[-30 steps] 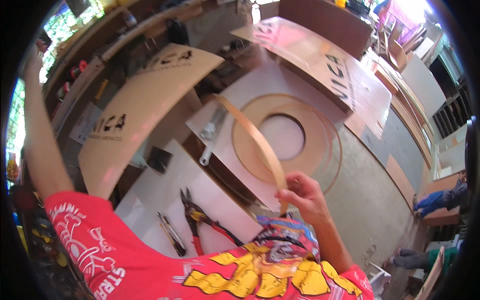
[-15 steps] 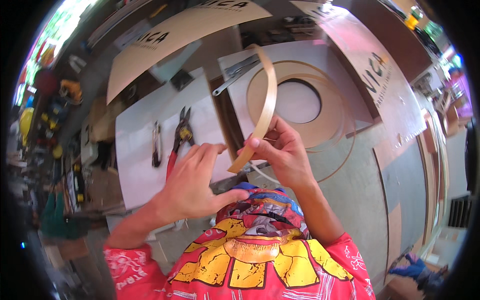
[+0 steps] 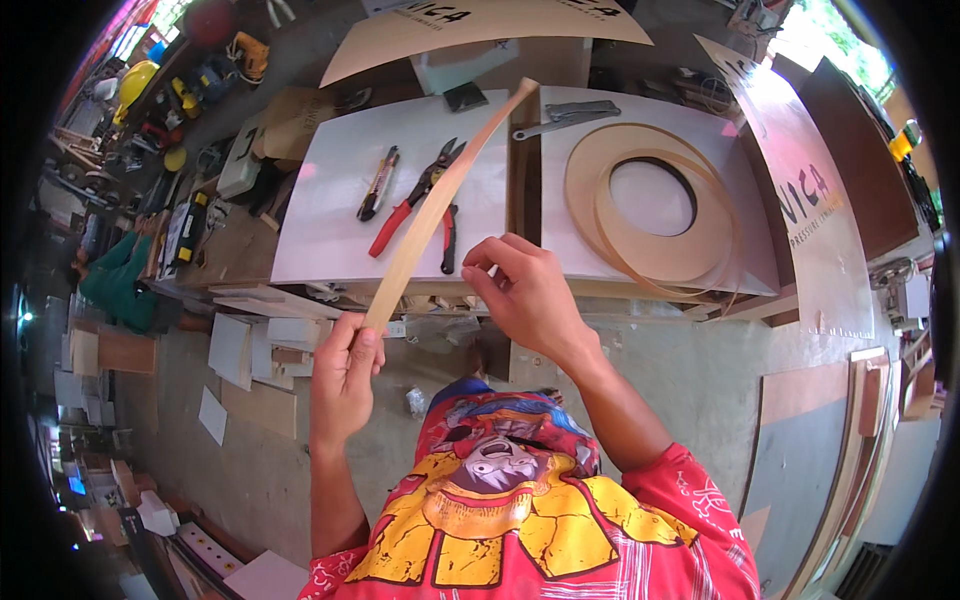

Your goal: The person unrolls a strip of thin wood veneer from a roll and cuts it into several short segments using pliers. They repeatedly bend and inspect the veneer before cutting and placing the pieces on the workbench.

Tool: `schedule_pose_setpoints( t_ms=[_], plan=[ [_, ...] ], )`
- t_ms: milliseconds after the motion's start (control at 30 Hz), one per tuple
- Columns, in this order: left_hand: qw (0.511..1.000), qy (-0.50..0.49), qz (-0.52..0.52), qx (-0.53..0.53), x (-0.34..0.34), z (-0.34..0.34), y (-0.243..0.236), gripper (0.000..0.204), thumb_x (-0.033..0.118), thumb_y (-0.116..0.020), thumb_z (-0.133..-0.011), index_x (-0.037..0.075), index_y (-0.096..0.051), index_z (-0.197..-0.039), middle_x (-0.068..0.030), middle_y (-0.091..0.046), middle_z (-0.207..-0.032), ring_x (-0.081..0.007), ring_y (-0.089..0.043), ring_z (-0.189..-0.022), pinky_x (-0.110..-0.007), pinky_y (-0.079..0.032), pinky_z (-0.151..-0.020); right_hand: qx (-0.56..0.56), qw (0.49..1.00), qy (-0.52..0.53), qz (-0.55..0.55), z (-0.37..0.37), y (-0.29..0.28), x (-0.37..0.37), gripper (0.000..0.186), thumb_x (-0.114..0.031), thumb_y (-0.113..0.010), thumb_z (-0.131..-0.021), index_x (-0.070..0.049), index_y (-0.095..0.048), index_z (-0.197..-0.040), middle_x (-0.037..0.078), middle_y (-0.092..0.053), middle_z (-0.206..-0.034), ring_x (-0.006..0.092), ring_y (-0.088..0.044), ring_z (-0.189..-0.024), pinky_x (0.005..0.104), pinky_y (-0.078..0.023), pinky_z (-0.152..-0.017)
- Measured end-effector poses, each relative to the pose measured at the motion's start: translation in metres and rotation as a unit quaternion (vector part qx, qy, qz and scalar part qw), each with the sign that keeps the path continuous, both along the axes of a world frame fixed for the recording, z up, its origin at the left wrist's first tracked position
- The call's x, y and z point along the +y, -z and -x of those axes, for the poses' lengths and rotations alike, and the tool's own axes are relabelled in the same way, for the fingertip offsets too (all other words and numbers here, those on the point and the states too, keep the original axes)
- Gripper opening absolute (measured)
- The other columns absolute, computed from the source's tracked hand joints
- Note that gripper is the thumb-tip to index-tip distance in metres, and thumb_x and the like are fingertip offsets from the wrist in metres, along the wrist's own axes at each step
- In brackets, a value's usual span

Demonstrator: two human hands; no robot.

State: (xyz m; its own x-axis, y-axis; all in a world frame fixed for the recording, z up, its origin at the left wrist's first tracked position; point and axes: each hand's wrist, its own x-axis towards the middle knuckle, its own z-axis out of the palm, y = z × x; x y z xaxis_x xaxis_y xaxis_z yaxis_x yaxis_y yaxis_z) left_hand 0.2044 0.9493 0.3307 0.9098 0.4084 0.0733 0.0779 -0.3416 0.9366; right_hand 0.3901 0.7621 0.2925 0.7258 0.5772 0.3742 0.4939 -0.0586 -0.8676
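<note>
One hand, the left [image 3: 345,380], nearer than the tin snips [image 3: 430,181], pinches a wood-toned edging strip [image 3: 417,240], hiding its end; positioning seems in hand, calling for steady support. The right hand [image 3: 525,295], also nearer, curls loosely; fingertip contact I cannot tell. The strip crosses over the snips, partly masking them.

Grey floor [image 3: 670,380] stretches right of the right hand [image 3: 530,300]; a white-topped worktable [image 3: 310,230] stands just beyond that hand; farther right, daylight glares through an opening [image 3: 830,50].
</note>
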Motion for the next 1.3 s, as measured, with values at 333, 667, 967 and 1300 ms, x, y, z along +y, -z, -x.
schedule_pose_setpoints(
  t_ms=[333,667,967,1300],
  plan=[
    [0.987,0.066,-0.131,0.071,0.118,0.018,-0.019,0.015,0.01,-0.068,-0.105,-0.004,-0.071,-0.11,-0.0033,-0.057,-0.091,-0.0122,-0.053,-0.079,-0.027,-0.044,-0.073,-0.311,0.938,0.08,0.13,-0.011,-0.012,0.04,0.054,-0.005,-0.08,-0.086,-0.016,-0.063,-0.137,0.018,-0.052,-0.144,0.0402,-0.054,-0.131,0.0582,-0.044,-0.115],
    [0.994,0.064,-0.089,0.027,0.267,-0.003,0.017,0.017,0.013,-0.07,-0.104,-0.003,-0.066,-0.101,-0.0016,-0.053,-0.084,-0.0118,-0.051,-0.079,-0.027,-0.042,-0.075,-0.246,0.922,-0.13,0.269,-0.099,-0.058,0.115,0.025,-0.029,-0.081,-0.095,-0.009,-0.07,-0.105,0.011,-0.069,-0.091,0.0316,-0.067,-0.096,0.0459,-0.053,-0.088],
    [0.996,0.016,0.0,0.091,0.424,-0.001,0.049,0.025,0.025,-0.073,-0.106,0.003,-0.064,-0.098,0.0065,-0.051,-0.086,-0.0059,-0.044,-0.083,-0.023,-0.037,-0.075,-0.104,0.927,-0.057,0.355,-0.131,-0.091,0.082,0.023,-0.028,-0.073,-0.103,-0.004,-0.074,-0.105,0.009,-0.072,-0.1,0.0254,-0.066,-0.096,0.0397,-0.052,-0.088],
    [0.995,0.031,0.067,0.063,0.42,0.014,0.081,0.021,0.026,-0.075,-0.104,0.008,-0.064,-0.102,0.0072,-0.052,-0.088,-0.0055,-0.045,-0.084,-0.023,-0.038,-0.078,-0.129,0.889,-0.022,0.439,-0.107,-0.091,0.075,0.019,-0.024,-0.068,-0.106,-0.014,-0.073,-0.121,0.002,-0.068,-0.096,0.021,-0.065,-0.098,0.0436,-0.046,-0.103]
  ],
)
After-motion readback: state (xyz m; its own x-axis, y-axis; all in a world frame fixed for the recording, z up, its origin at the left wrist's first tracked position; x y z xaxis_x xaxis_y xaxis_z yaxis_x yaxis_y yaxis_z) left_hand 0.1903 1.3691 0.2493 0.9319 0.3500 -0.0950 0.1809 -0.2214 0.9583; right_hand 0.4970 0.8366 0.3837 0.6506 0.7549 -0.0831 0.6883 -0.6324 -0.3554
